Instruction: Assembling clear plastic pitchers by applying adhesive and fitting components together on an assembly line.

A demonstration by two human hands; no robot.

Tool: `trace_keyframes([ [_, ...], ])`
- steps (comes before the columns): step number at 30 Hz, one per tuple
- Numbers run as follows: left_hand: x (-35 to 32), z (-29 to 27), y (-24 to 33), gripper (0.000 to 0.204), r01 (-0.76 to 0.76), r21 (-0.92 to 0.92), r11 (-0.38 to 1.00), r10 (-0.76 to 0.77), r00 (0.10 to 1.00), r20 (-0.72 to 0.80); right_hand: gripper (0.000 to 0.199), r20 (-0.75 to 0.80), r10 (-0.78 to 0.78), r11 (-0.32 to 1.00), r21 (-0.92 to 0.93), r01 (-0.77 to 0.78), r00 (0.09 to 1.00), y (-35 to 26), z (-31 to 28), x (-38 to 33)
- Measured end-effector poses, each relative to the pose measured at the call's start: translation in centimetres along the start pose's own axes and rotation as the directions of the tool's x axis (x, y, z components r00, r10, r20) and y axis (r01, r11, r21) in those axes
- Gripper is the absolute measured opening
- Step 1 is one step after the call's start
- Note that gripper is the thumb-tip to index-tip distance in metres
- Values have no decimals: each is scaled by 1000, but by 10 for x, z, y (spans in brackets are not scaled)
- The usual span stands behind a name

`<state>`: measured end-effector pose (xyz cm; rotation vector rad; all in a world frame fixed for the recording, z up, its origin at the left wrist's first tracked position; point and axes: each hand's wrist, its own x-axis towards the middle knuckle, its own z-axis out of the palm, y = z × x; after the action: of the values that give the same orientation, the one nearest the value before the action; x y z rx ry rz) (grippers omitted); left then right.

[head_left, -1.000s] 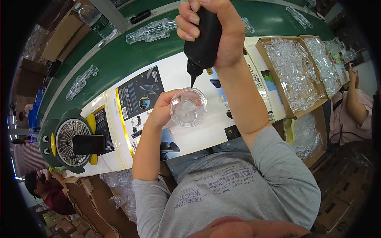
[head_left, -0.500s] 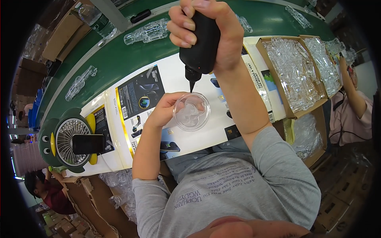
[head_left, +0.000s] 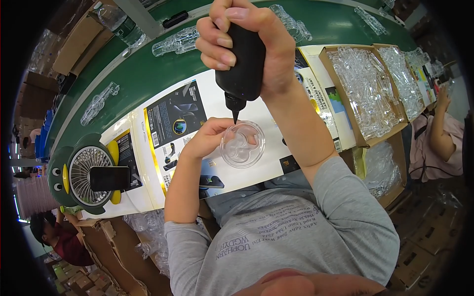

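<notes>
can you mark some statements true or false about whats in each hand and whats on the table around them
1. The right hand grips a black bottle. True.
2. The left hand is empty. False: it holds a clear round-rimmed piece.
3. The bottle's nozzle points upward. False: it points down, close to the clear piece's rim.
4. A penguin-shaped fan is to the left of both hands. True.
5. The open cardboard box of clear parts is left of the hands. False: it is to their right.
6. A clear drink bottle shows at the upper left of the view. True.
</notes>
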<state>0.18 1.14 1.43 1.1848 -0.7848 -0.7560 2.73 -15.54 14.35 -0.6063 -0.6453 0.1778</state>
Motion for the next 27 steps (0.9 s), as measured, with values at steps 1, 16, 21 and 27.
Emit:
trace_keyframes([
  [1,-1,0,0,44,5,-11,1000,-5,1000,-3,22,-4,6,1000,6,-6,1000,0,1,0],
  [16,-1,-1,-5,29,74,-54,996,-74,997,-10,22,13,-38,995,-91,39,999,16,-5,1],
  [21,0,-4,-6,33,46,-19,999,-46,999,15,20,19,0,1000,-6,0,1000,9,0,0],
  [27,2,6,3,51,88,-10,996,-89,985,-146,23,-4,23,1000,14,-23,1000,3,0,-1],
])
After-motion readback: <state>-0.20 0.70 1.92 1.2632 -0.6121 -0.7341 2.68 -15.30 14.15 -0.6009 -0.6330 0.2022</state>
